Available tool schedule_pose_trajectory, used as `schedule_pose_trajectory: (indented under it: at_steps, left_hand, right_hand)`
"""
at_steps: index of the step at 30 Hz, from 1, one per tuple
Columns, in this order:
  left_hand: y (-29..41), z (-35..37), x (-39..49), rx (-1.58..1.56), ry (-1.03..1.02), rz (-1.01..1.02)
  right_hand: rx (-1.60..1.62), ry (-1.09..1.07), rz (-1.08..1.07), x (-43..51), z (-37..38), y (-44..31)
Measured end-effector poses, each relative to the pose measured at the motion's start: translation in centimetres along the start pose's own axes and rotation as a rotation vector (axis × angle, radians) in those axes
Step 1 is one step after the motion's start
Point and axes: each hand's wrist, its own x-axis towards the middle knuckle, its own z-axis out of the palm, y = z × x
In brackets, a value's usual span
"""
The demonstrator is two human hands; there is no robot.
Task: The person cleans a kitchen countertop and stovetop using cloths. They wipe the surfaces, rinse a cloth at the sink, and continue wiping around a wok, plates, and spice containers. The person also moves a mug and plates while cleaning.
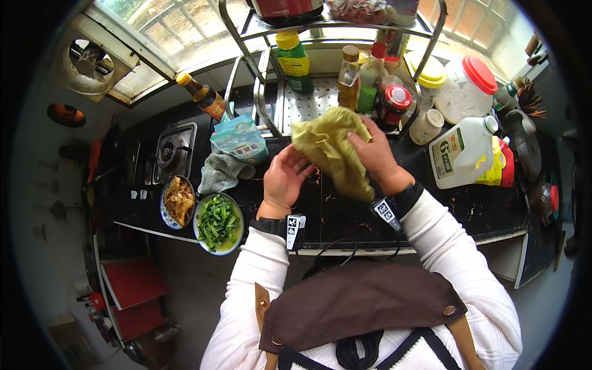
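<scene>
A yellow-green cloth (334,150) hangs crumpled above the black countertop (296,226), in front of the metal rack. My right hand (377,155) grips its upper right part, thumb on top. At the cloth's left edge is my left hand (284,180), palm up with fingers spread; whether its fingertips touch the cloth is hard to tell. Left of that hand lie a grey-green cloth (224,172) and a light blue plastic pouch (240,138). Nearer the front edge stand a bowl of chopped greens (218,223) and a patterned bowl of browned food (178,202).
A metal rack (261,101) holds bottles and a red-lidded jar (394,105). On the right stand a white plastic jug (462,152), a white-capped bottle (426,126) and a large red-lidded container (466,88). A gas burner (172,151) and a sauce bottle (203,97) are at left.
</scene>
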Motion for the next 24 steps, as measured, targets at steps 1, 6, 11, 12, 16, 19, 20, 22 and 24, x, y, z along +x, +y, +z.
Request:
schedule_pose_trajectory:
  at_steps: [1,6,11,12,16,19,20,22,24]
  left_hand:
    - [0.1,-0.3,-0.1,0.055,-0.058,0.026]
    - [-1.0,-1.8,0.3,0.358,-0.136,0.053]
    - [-1.4,-3.7,1.7,0.795,0.102,0.134]
    - [-1.1,-3.7,2.2,0.881,0.12,0.203]
    - [1.0,-0.9,6.4,1.186,0.144,0.706]
    - [4.3,3.7,12.1,1.424,0.177,0.999]
    - [5.2,5.5,14.1,1.512,0.215,1.0]
    - [6.5,8.7,17.6,1.604,0.455,1.145]
    - [7.8,10.7,19.8,1.646,0.54,1.118]
  right_hand:
    - [-0.082,0.048,-0.092,0.6,0.2,0.2]
    - [-0.851,-0.585,-0.242,0.3,2.6,2.5]
    - [-1.227,-0.767,-0.064,0.8,3.5,4.9]
    - [-1.274,-0.705,-0.15,0.9,3.4,5.3]
    - [-1.168,-0.644,-0.295,1.6,2.2,6.4]
    - [-0.901,-0.529,-0.13,0.8,1.2,6.7]
    - [-0.89,-0.453,-0.05,0.8,1.0,6.7]
    - [-0.712,-0.178,0.016,0.6,0.4,6.7]
    - [-0.513,-0.001,0.158,0.7,-0.2,6.5]
